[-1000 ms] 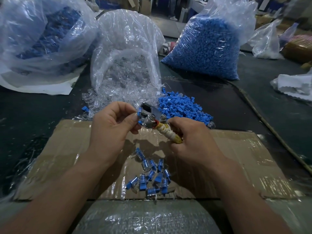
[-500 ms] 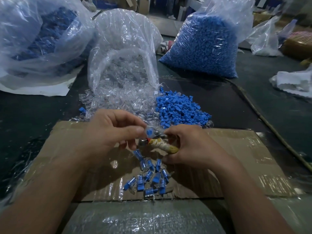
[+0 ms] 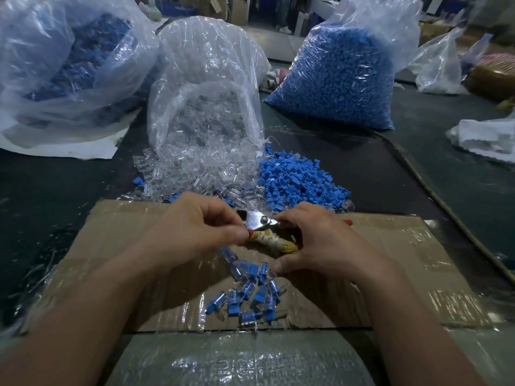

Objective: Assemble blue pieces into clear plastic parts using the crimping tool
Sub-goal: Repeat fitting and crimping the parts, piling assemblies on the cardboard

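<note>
My right hand (image 3: 320,243) grips the tape-wrapped handles of the crimping tool (image 3: 259,221), whose metal head points left. My left hand (image 3: 195,232) pinches its thumb and fingers together right at the tool's jaws. The small blue-and-clear piece between them is almost wholly hidden by the fingertips. Both hands hover just above a taped cardboard sheet (image 3: 390,246). Below them lies a small heap of assembled pieces (image 3: 250,298). Loose blue pieces (image 3: 298,182) and clear plastic parts (image 3: 195,168) are piled just behind the cardboard.
An open bag (image 3: 206,79) spills the clear parts. A full bag of blue pieces (image 3: 342,76) stands at back right, another bag (image 3: 64,57) at back left. White plastic (image 3: 485,137) lies at right. A cord (image 3: 446,207) runs across the dark table.
Both hands sank toward the cardboard. The left hand, which showed a blue-and-clear piece half a second ago, has brought it to the tool's jaws, and the metal head now faces up.
</note>
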`<state>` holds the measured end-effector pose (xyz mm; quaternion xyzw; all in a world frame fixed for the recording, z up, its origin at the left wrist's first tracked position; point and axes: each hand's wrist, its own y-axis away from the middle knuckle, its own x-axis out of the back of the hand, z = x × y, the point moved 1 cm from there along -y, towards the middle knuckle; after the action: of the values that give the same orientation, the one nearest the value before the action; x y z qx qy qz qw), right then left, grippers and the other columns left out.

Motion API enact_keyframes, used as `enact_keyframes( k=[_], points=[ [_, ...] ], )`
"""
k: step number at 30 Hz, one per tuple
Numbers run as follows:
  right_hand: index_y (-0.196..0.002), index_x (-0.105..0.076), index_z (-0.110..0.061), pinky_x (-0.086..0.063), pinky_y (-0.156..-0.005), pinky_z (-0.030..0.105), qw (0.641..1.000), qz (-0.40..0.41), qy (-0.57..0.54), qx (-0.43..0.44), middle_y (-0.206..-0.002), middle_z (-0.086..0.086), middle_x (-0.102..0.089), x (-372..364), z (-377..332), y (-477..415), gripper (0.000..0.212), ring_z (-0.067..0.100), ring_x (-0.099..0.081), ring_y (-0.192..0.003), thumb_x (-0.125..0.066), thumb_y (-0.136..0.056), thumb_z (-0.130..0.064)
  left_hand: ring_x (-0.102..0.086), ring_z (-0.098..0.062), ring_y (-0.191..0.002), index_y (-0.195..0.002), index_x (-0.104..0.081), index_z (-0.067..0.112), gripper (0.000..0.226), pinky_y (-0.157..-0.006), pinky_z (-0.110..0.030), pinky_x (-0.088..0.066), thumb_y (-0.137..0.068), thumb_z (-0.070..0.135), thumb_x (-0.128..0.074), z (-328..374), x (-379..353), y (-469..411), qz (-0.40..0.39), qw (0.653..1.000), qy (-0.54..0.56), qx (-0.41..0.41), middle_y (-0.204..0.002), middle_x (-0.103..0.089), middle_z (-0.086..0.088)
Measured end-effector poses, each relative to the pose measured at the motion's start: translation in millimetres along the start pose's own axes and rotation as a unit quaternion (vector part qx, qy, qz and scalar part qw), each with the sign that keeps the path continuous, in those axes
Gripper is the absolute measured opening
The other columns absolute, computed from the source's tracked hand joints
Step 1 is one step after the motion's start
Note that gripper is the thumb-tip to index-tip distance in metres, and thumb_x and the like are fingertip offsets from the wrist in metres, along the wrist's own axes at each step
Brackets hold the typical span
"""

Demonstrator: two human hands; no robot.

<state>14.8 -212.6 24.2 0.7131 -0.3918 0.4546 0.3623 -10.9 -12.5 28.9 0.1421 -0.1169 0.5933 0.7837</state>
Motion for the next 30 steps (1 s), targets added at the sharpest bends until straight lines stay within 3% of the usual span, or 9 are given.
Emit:
enact_keyframes(
  k=[4,6,9,15,21,24,28,30],
  points=[
    [-0.133,-0.041,-0.031,-0.03,-0.075,0.024,1.0,-0.013,-0.014,0.0,-0.107,-0.014,-0.04,1.5,2.0,1.6,0.085,0.004,-0.035,-0.099,-0.073,-0.06,-0.06,-0.058,-0.004,-0.06,-0.081,-0.067,0.023,0.011,-0.054,-0.008,-0.044,-0.08,0.013,-0.067,-17.8,6.5,-12.4,0.26,0.957,-0.126,-0.03,-0.07,-0.064,0.005],
    [-0.13,-0.045,-0.032,-0.032,-0.073,0.022,1.0,-0.004,-0.029,-0.003,-0.11,-0.014,-0.047,3.1,2.7,2.7,0.078,0.003,-0.039,-0.097,-0.071,-0.062,-0.06,-0.056,-0.01,-0.074,-0.103,-0.067,0.018,0.021,-0.069,-0.016,-0.04,-0.083,0.012,-0.065,-24.3,8.9,-18.3,0.301,0.93,-0.21,-0.033,-0.089,-0.064,-0.001],
    [-0.119,-0.056,-0.031,-0.032,-0.067,0.014,0.997,0.044,-0.069,-0.005,-0.098,-0.018,-0.05,7.0,3.7,4.4,0.061,-0.003,-0.045,-0.086,-0.069,-0.066,-0.059,-0.051,-0.019,-0.098,-0.125,-0.056,0.022,0.036,-0.086,-0.033,-0.039,-0.089,0.018,-0.058,-34.6,9.3,-26.6,0.252,0.918,-0.305,-0.008,-0.113,-0.054,-0.006],
    [-0.104,-0.065,-0.026,-0.036,-0.072,0.008,0.983,0.139,-0.116,-0.011,-0.094,-0.016,-0.058,13.3,5.9,5.8,0.048,0.0,-0.053,-0.089,-0.063,-0.068,-0.058,-0.048,-0.023,-0.107,-0.132,-0.048,0.024,0.041,-0.09,-0.036,-0.038,-0.091,0.026,-0.054,-37.8,7.8,-32.9,0.211,0.912,-0.351,0.04,-0.114,-0.051,-0.006],
    [-0.099,-0.068,-0.023,-0.036,-0.069,0.007,0.975,0.179,-0.132,-0.027,-0.077,-0.026,-0.051,14.9,10.8,5.2,0.037,-0.01,-0.051,-0.079,-0.065,-0.073,-0.05,-0.04,-0.013,-0.092,-0.097,-0.051,0.023,0.01,-0.079,-0.029,-0.033,-0.089,0.023,-0.057,-37.6,8.9,-32.1,0.238,0.918,-0.317,0.028,-0.098,-0.039,0.004],
    [-0.099,-0.068,-0.023,-0.038,-0.07,0.009,0.975,0.179,-0.13,-0.027,-0.077,-0.025,-0.052,14.1,12.2,4.5,0.036,-0.009,-0.051,-0.078,-0.065,-0.074,-0.049,-0.042,-0.014,-0.089,-0.084,-0.048,0.023,0.01,-0.076,-0.029,-0.031,-0.089,0.018,-0.056,-38.6,9.1,-32.7,0.238,0.916,-0.323,0.016,-0.092,-0.043,0.003],
    [-0.089,-0.068,-0.028,-0.04,-0.068,0.011,0.973,0.189,-0.127,-0.036,-0.077,-0.023,-0.057,14.8,15.3,4.2,0.023,-0.007,-0.053,-0.078,-0.064,-0.077,-0.046,-0.047,-0.012,-0.084,-0.096,-0.056,0.017,0.006,-0.074,-0.028,-0.035,-0.091,0.014,-0.053,-38.7,10.9,-32.2,0.279,0.924,-0.261,0.007,-0.088,-0.049,0.007],
    [-0.08,-0.066,-0.032,-0.04,-0.065,0.01,0.968,0.213,-0.127,-0.048,-0.074,-0.022,-0.059,16.9,19.0,4.1,0.012,-0.006,-0.054,-0.074,-0.063,-0.079,-0.043,-0.049,-0.005,-0.079,-0.112,-0.056,0.016,0.021,-0.07,-0.021,-0.036,-0.091,0.011,-0.054,-37.0,11.5,-30.4,0.29,0.937,-0.196,-0.003,-0.086,-0.051,0.012]
  ],
)
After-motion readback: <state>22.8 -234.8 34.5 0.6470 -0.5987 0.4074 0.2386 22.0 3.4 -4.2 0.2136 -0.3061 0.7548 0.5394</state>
